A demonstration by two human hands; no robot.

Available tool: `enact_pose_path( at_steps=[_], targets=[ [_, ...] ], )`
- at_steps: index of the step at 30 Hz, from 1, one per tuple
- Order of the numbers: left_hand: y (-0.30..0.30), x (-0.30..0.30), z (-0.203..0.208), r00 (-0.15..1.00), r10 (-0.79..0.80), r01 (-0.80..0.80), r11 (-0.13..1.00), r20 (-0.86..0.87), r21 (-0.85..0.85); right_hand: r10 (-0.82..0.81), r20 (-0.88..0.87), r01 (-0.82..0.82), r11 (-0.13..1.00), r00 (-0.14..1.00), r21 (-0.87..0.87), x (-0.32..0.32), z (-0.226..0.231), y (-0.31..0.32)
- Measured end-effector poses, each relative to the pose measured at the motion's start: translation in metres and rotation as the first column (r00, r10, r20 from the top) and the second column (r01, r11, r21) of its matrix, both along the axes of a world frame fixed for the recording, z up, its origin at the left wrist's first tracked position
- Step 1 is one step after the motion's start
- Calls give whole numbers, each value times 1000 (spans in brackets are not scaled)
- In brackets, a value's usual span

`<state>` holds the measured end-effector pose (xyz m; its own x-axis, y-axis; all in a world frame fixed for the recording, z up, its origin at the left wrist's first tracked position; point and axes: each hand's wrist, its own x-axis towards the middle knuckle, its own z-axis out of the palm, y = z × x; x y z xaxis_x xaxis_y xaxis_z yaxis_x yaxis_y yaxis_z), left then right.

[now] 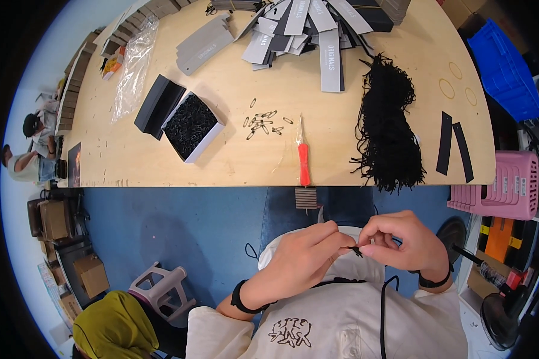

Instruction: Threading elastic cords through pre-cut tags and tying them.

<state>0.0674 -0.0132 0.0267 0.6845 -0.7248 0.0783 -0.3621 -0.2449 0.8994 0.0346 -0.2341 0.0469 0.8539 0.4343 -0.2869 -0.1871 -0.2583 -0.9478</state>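
Above my lap, in front of the table edge, my left hand (305, 254) and my right hand (404, 242) meet fingertip to fingertip. Both are closed in a pinch on a small black cord piece (356, 251), most of it hidden by the fingers. On the table ahead lies a thick bundle of black cords (389, 125). Left of it is a red-handled awl-like tool (304, 164), its thin tip pointing away from me. Several small safety pins (260, 122) are scattered beside it. An open box (191, 128) full of small black pieces stands farther left.
Grey and black printed cards (329, 60) are heaped at the far side. Two black strips (445, 143) and several rubber bands (447, 88) lie right. A pink basket (515, 185) and blue crate (503, 66) stand beyond the right edge. A stool (161, 290) and a person's olive-covered head (114, 326) are lower left.
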Motion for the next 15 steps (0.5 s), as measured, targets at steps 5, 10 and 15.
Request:
enact_pose_path(
  at_steps=[5, 10, 15],
  targets=[
    [-1, 1, 3, 998, 22, -22, 1000, 50, 9, -13, 75, 20, 996, 997, -90, -3, 3, 4],
    [-1, 2, 4, 995, 36, -39, 999, 94, 35, 19, 279, 29, 986, 960, -166, -4, 1, 6],
    [-2, 3, 4, 997, 47, -47, 999, 65, 3, 28, 362, 45, 980, 932, -192, -4, 2, 7]
  ],
)
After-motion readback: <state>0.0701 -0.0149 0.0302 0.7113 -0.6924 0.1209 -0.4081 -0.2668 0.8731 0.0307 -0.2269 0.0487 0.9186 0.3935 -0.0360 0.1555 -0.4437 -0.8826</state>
